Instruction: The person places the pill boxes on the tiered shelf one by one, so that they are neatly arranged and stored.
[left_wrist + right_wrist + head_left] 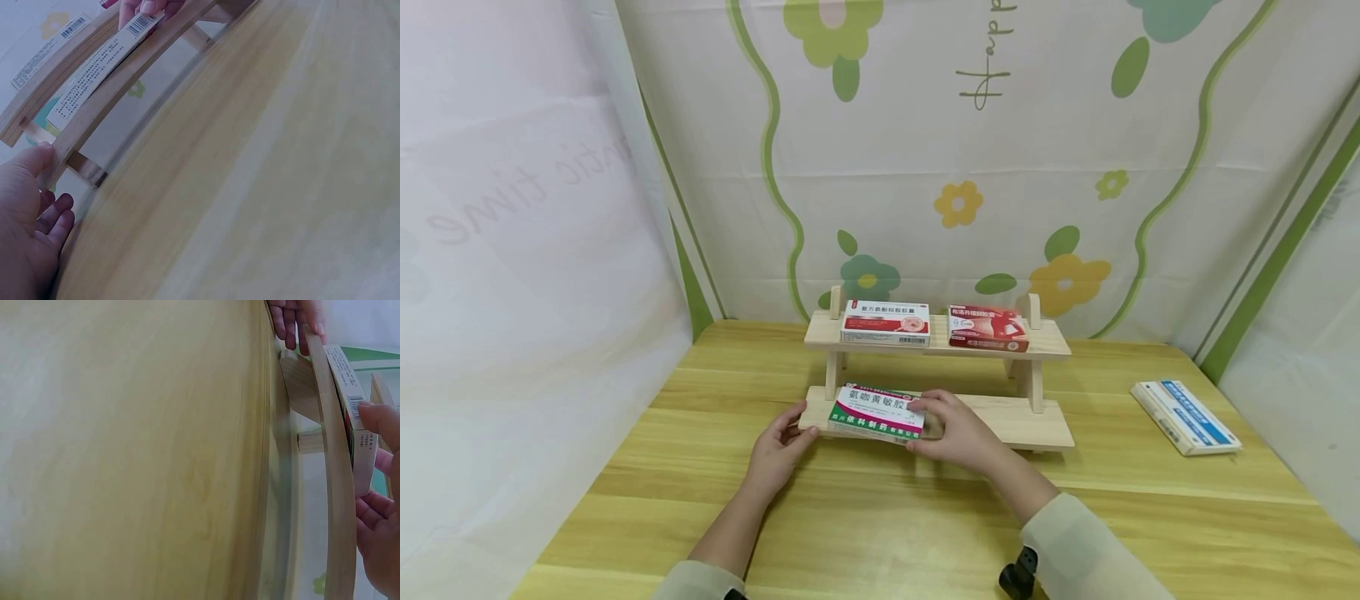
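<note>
Count: 4 med boxes total, 1 two-tier wooden rack (1045, 429), 1 wooden table (865, 533). Top shelf has 2: white/red box (885, 323) at 11 o'clock from my hands, red box (988, 328) at 1 o'clock. 1 blue/white box (1184, 416) lies flat on table, approx 3 o'clock, well apart from rack. 4th is the green/white box (876, 413), on lower shelf's left half, front edge. My right hand (957, 432) pinches its right end, thumb below, fingers over top, so box sits at 9 o'clock from that hand. My left hand (780, 448) is at 8 o'clock from box, fingers relaxed and spread, thumb tip touching shelf's left end; holds nothing. Wrist views show the box's barcode end under my right fingers.
</note>
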`<state>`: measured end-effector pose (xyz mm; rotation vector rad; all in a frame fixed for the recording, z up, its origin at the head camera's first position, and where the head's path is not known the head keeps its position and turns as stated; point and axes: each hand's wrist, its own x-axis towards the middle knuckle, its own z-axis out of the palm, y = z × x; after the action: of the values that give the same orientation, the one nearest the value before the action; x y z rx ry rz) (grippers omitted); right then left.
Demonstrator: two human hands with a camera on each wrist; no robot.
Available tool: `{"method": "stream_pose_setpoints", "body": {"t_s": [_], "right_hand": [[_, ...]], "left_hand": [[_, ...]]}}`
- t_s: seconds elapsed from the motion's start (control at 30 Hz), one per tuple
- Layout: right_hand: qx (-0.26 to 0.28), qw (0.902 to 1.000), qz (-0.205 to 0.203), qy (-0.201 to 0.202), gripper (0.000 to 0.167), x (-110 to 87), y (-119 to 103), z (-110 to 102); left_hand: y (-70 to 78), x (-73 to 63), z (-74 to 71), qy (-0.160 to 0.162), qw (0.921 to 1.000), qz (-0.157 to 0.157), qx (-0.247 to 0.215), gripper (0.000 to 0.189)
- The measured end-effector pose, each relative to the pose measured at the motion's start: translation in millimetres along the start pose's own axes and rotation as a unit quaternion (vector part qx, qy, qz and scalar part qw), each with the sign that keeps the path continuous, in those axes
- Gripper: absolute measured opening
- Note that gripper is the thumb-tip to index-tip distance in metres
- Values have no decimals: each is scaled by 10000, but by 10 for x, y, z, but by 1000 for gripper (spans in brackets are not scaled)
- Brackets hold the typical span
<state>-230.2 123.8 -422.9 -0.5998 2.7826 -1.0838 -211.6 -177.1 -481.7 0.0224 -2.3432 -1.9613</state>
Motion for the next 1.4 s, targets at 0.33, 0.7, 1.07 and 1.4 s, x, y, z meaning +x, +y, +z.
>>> {"method": "stream_pose_setpoints", "body": {"t_s": [0.33,0.7,1.07,1.4], "right_hand": [[5,9997,-24,258,48,15,33,20],[-36,9992,-97,374,48,46,80,65],[16,9989,6,470,62,1,79,7],[6,9976,124,683,61,-131,76,-220]], "left_hand": [[-1,-8,2,19,9999,-8,120,56],[-15,-1,3,19,9999,-4,106,56],[3,-4,3,29,9999,-20,97,55],[-28,14,5,74,9998,-14,206,55]]}}
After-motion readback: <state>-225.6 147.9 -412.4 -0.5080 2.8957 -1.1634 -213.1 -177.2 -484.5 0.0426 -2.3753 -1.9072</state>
